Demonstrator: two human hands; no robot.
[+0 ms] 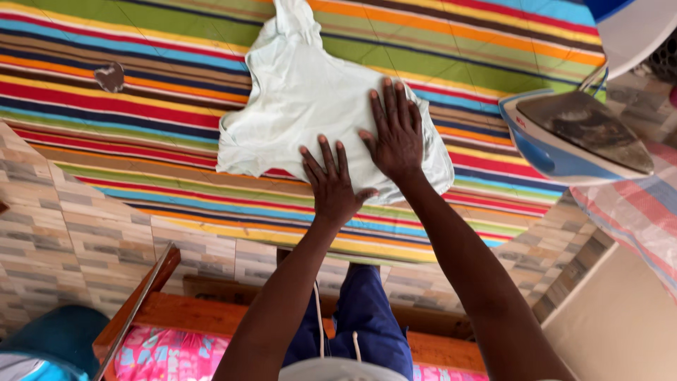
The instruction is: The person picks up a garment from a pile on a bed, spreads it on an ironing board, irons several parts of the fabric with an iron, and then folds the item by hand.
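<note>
A small pale mint garment (296,106) lies spread on an ironing board with a bright striped cover (141,106). My left hand (331,183) rests flat on the garment's near edge, fingers apart. My right hand (396,130) presses flat on the garment's right part, fingers spread. Neither hand holds anything. A blue and white electric iron (575,137) stands on its heel at the board's right end, its dark soleplate facing up and toward me, a hand's width right of my right hand.
A burn mark (110,76) shows on the cover at the left. Below the board lie a tiled floor (63,247), a wooden frame (141,296) with pink patterned fabric, and my blue trousers. A striped woven sack (635,212) sits at the right.
</note>
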